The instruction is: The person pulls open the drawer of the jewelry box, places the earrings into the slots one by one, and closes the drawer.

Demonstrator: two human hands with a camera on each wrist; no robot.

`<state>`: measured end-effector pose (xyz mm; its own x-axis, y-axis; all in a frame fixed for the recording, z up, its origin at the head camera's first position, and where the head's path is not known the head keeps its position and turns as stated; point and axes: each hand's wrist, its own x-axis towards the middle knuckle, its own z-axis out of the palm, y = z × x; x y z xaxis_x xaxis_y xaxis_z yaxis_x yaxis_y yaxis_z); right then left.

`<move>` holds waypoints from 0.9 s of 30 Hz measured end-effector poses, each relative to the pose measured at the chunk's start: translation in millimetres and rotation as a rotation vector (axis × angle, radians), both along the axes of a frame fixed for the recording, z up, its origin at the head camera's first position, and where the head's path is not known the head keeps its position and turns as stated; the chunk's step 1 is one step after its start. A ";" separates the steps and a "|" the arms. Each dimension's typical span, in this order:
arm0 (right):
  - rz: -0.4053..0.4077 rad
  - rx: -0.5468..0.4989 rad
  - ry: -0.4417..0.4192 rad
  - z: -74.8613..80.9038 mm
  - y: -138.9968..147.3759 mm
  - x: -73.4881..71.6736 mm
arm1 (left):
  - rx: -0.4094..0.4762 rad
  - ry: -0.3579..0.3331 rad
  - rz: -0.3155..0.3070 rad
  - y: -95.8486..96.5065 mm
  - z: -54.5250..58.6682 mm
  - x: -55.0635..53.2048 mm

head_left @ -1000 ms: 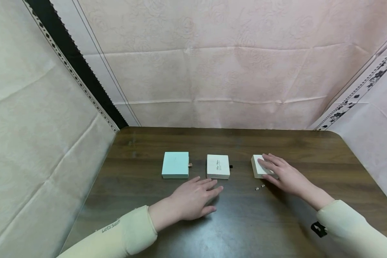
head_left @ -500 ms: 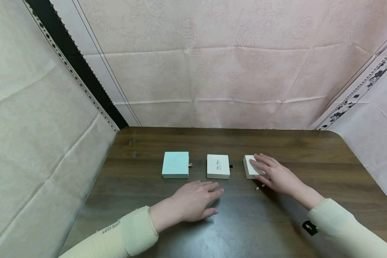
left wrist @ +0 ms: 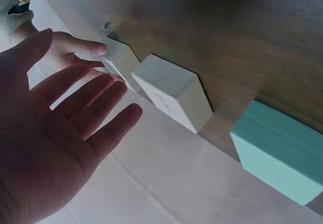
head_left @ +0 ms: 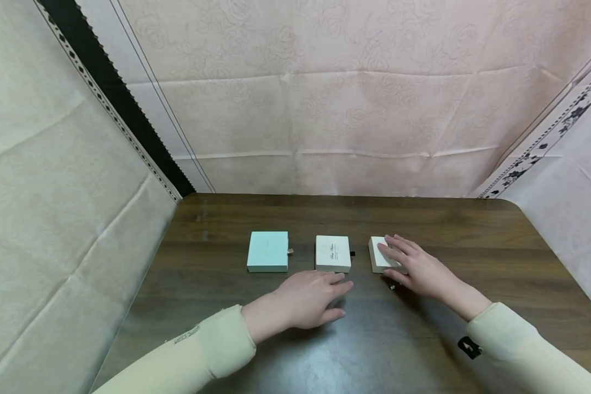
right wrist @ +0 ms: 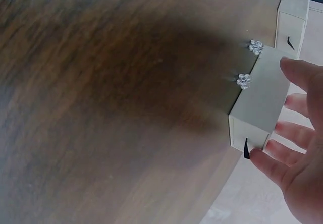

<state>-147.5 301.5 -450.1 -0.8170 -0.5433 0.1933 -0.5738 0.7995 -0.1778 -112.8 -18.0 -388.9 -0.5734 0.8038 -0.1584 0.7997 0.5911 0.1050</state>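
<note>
Holding nothing, the left hand (head_left: 302, 301) spreads above the bench (head_left: 369, 355). Beyond two glittering flower-shaped studs (right wrist: 244, 81), the right hand (head_left: 422, 274) lies splayed on a plain white box (right wrist: 258, 92); light, level pressure would likely spare the studs. Smooth and card-like, it neighbours a lettered white box (head_left: 332, 253), then a turquoise box (head_left: 268, 251).

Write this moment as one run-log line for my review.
right hand: touches right white box | left hand: holds nothing, near middle white box | table: two earrings beside right white box, blue box leftmost
</note>
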 end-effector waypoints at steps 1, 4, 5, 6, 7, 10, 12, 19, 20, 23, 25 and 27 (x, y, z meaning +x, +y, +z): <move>-0.001 0.000 -0.001 1.0 0.4 0.4 | 0.002 0.005 -0.004 2.6 0.2 -1.2; -0.005 -0.002 0.012 5.8 1.9 2.1 | 0.009 0.031 -0.021 11.0 0.9 -5.0; -0.007 -0.003 0.018 7.7 2.6 2.7 | 0.008 0.036 -0.026 13.8 1.3 -6.2; -0.008 -0.004 0.021 9.2 3.8 3.0 | 0.009 0.041 -0.031 16.7 1.5 -7.3; -0.011 -0.009 0.023 11.5 4.4 3.7 | 0.007 0.042 -0.034 19.6 2.0 -8.2; -0.021 -0.019 0.026 17.2 6.6 5.7 | -0.005 0.036 -0.042 27.9 3.0 -10.7; -0.028 -0.024 0.028 19.6 8.9 6.8 | -0.015 0.035 -0.046 33.3 2.9 -11.9; -0.049 -0.035 0.049 23.1 19.8 12.5 | -0.031 0.072 -0.064 54.3 -4.2 -18.9; -0.054 -0.045 0.045 23.7 21.5 13.5 | -0.028 0.084 -0.069 57.7 -5.7 -20.5; -0.078 -0.082 0.024 24.7 26.8 16.5 | -0.009 0.132 -0.081 68.0 -10.5 -26.0; -0.091 -0.103 0.012 24.4 30.4 17.8 | 0.002 0.170 -0.088 74.5 -14.2 -29.8; -0.099 -0.116 0.006 23.9 33.9 18.7 | 0.013 0.204 -0.090 80.4 -18.1 -33.4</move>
